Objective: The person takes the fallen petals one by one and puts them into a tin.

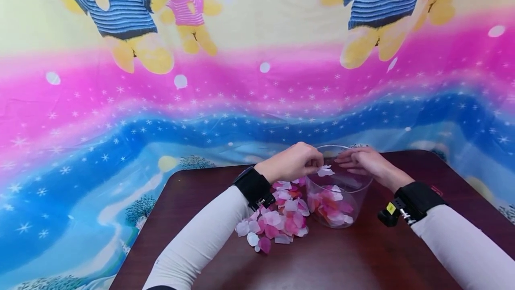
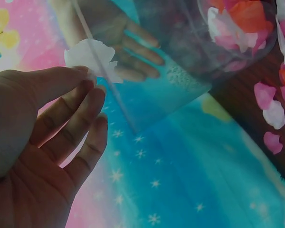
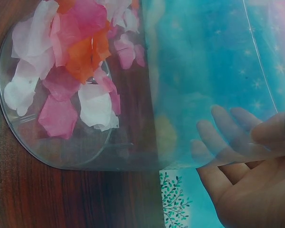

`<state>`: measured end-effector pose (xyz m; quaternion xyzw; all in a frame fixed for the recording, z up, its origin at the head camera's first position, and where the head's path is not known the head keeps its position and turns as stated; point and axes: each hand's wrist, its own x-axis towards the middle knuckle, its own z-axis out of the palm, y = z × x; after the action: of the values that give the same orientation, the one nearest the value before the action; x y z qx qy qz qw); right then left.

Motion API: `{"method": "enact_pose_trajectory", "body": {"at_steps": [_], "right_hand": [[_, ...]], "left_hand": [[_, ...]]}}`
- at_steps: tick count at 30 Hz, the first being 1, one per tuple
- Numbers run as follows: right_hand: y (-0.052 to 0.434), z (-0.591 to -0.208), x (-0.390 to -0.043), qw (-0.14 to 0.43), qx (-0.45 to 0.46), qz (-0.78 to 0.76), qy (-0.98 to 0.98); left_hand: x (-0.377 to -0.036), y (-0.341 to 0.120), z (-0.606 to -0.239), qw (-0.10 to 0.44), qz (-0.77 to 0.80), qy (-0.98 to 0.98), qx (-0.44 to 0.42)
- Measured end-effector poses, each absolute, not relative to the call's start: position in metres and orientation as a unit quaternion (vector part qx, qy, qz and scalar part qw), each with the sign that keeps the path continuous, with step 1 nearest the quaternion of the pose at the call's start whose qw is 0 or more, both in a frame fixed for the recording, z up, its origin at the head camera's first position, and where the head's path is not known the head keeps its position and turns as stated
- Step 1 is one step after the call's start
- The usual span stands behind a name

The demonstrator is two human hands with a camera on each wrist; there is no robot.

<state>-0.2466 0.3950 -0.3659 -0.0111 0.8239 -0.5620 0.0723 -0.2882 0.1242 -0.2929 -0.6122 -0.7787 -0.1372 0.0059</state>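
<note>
Petal (image 1: pixel 325 171) (white) pinched by left hand (image 1: pixel 293 162) over container (image 1: pixel 338 205).

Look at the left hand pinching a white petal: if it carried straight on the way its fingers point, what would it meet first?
Probably the rim of the clear container; the left hand holds the white petal right at it, though depth is hard to judge.

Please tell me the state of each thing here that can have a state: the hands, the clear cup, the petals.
Left hand: pinches one white petal over the cup's rim.
Right hand: fingers straight, resting on the cup's wall.
Clear cup: upright on the table, open, partly filled with petals.
Petal pile: loose on the table, beside the cup.
</note>
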Motion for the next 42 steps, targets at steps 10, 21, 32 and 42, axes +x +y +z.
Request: {"method": "enact_pose_trajectory", "body": {"at_steps": [10, 21, 32, 42], "right_hand": [[0.392, -0.358, -0.248, 0.071, -0.010, -0.558, 0.827], [0.398, -0.361, -0.246, 0.069, -0.022, -0.551, 0.831], [0.400, -0.366, -0.246, 0.070, -0.021, -0.538, 0.840], [0.396, -0.365, -0.248, 0.074, -0.022, -0.541, 0.838]], "left_hand": [[-0.291, 0.112, -0.291, 0.013, -0.140, -0.787, -0.601], [-0.303, 0.070, -0.291, 0.026, -0.135, -0.815, -0.563], [-0.317, 0.012, -0.324, 0.014, -0.140, -0.838, -0.527], [-0.322, -0.036, -0.367, -0.048, -0.101, -0.884, -0.454]]}}
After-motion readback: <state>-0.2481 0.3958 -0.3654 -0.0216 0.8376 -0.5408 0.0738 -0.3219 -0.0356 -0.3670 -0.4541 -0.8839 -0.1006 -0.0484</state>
